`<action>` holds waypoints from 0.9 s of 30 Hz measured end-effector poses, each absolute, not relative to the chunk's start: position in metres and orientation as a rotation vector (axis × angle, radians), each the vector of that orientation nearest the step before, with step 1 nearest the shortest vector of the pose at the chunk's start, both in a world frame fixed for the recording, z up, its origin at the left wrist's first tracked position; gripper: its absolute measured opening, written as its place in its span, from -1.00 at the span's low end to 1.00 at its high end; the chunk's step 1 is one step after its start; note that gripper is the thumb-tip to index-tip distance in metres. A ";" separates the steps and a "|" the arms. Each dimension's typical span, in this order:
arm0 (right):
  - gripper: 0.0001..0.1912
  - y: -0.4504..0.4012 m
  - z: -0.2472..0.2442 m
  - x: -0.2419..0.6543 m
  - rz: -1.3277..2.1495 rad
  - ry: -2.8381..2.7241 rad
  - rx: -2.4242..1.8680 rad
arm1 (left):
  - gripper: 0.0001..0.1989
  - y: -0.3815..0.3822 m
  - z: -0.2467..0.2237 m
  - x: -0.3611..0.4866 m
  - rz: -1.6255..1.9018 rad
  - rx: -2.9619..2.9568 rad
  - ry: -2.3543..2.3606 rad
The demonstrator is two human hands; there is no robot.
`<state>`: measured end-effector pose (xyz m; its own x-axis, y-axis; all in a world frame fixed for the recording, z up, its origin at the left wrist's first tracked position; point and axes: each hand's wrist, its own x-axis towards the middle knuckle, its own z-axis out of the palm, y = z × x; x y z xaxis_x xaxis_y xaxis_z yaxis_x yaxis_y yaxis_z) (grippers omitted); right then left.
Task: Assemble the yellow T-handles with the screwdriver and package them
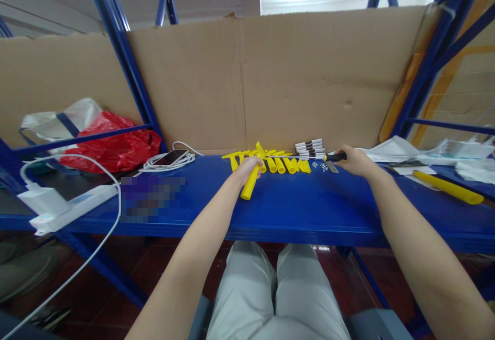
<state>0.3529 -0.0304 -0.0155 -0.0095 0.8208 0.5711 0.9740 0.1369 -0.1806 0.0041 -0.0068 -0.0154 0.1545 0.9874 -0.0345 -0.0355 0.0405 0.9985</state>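
Arms stretched over table [294, 211]; left hand [248, 168] clenched round yellow tube [250, 184], end toward near edge; right hand [353, 161] gripping screwdriver [335, 157], black-yellow handle, thin shaft.

So this blue shelf [301, 211] has a row of yellow pieces [279, 165] near the middle, white cable [170, 162] left, white power strip [79, 208] far left.
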 end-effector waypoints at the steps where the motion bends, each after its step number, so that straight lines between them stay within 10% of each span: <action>1: -0.80 -0.030 -0.015 0.353 -0.359 -1.871 -1.717 | -0.80 -0.007 -0.016 0.004 1.081 1.231 1.097; 27: -0.78 -0.033 -0.014 0.349 -0.348 -1.867 -1.746 | -0.78 -0.006 -0.018 0.006 1.055 1.186 1.092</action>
